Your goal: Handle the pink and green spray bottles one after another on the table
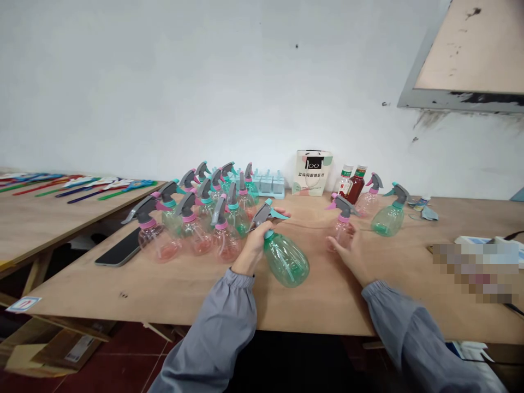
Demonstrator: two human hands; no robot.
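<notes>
Where the table (172, 300) carries its left-hand load, a black phone (118, 252) lies flat beside a standing group of spray bottles (200, 239), pink and green. Next, near the group's right edge, the left hand (254, 241): fingers closed round the neck of a green bottle (286, 261), just below its trigger head. Long axis slanted, head up-left, base down-right; base contact with the wood cannot be told. To the right, across a gap, a pink bottle (339, 233), about upright, pink tip pointing left. The right hand (351, 250) is the nearer one, at the bottle's near right side: thumb in front, fingers curled behind, bottle body between; grip firmness cannot be told. Farther right, apart from this hand: another pink bottle (367, 203), then a second green bottle (388, 220).
</notes>
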